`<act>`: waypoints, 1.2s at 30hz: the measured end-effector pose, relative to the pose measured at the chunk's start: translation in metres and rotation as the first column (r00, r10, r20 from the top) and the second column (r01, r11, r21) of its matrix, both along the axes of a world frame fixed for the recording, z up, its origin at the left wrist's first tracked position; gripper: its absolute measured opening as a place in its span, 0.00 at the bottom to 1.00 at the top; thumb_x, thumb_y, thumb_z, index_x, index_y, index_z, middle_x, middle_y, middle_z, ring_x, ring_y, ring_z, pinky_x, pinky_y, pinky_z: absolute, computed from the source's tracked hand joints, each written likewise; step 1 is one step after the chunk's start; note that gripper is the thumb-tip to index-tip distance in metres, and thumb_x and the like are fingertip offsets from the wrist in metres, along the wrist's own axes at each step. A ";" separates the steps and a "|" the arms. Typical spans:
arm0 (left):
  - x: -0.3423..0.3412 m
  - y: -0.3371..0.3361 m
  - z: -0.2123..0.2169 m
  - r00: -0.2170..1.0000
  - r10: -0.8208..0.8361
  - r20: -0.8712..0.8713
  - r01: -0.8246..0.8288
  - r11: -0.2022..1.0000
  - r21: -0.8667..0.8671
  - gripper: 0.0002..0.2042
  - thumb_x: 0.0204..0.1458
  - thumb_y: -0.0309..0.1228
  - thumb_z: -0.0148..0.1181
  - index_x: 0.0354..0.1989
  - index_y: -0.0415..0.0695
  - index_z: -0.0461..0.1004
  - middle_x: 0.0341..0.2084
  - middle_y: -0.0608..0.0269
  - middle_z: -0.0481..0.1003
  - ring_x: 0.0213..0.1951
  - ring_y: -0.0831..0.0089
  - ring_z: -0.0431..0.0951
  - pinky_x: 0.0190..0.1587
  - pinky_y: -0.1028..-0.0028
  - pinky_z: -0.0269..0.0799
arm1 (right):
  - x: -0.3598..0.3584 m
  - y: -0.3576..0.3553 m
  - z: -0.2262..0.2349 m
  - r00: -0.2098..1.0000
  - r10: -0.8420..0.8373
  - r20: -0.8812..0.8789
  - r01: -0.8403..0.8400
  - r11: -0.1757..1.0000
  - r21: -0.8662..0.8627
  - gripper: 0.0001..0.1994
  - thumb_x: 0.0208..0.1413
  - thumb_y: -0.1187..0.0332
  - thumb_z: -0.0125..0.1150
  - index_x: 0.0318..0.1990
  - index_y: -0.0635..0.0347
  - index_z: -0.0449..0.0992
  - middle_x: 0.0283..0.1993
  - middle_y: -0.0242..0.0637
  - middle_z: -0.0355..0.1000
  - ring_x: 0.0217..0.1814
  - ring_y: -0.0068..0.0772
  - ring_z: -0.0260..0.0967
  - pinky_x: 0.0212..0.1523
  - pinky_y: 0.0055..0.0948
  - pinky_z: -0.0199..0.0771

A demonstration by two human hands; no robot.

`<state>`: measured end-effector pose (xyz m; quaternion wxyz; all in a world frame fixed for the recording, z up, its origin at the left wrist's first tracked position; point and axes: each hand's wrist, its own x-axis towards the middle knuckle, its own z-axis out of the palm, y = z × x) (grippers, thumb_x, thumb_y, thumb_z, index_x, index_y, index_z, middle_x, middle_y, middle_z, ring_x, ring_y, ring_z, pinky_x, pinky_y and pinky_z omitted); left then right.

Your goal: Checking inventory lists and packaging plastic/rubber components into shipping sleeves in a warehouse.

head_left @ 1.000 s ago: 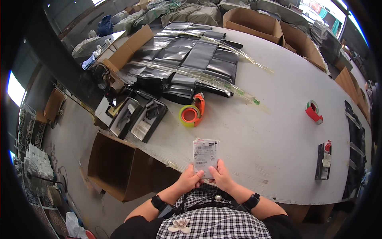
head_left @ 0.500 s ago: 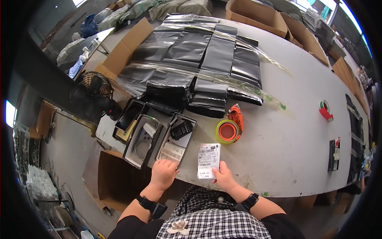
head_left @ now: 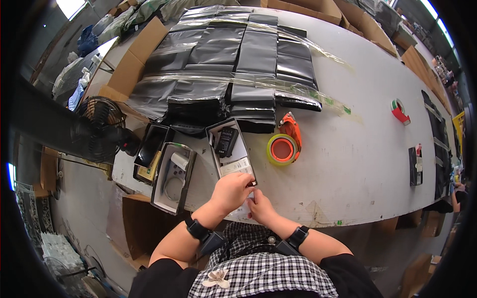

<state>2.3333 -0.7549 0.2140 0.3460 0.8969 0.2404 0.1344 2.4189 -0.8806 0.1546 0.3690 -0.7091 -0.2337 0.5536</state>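
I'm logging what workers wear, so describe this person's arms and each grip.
Plain black sleeves end near the elbows. A black watch-like strap circles the left wrist, and a second strap the right; a dark boxy piece shows beside each. The left grip and right grip are ungloved, and no cables show.
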 end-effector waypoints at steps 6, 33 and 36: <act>-0.001 -0.002 0.003 1.000 -0.012 -0.026 0.012 1.000 0.027 0.06 0.44 0.29 0.67 0.31 0.44 0.79 0.25 0.57 0.78 0.31 0.58 0.79 0.33 0.64 0.75 | 0.000 -0.004 -0.008 1.000 0.001 -0.006 -0.001 1.000 -0.017 0.12 0.64 0.69 0.51 0.48 0.66 0.62 0.33 0.45 0.73 0.22 0.33 0.74 0.21 0.31 0.75; -0.044 0.059 0.019 0.983 -0.050 -0.178 0.096 0.962 0.256 0.51 0.20 0.30 0.79 0.64 0.41 0.65 0.55 0.55 0.68 0.58 0.53 0.66 0.62 0.60 0.63 | -0.013 0.002 -0.008 0.939 -0.263 -0.221 0.265 0.964 -0.023 0.15 0.63 0.70 0.54 0.52 0.70 0.64 0.38 0.49 0.74 0.19 0.35 0.74 0.19 0.32 0.75; -0.041 0.067 0.016 0.986 -0.004 -0.168 0.050 0.961 0.273 0.50 0.21 0.29 0.79 0.64 0.41 0.65 0.56 0.56 0.68 0.59 0.54 0.66 0.64 0.56 0.61 | -0.019 0.007 -0.007 0.933 -0.313 -0.179 0.308 0.950 -0.058 0.14 0.63 0.70 0.54 0.50 0.71 0.66 0.39 0.47 0.75 0.21 0.34 0.76 0.20 0.30 0.76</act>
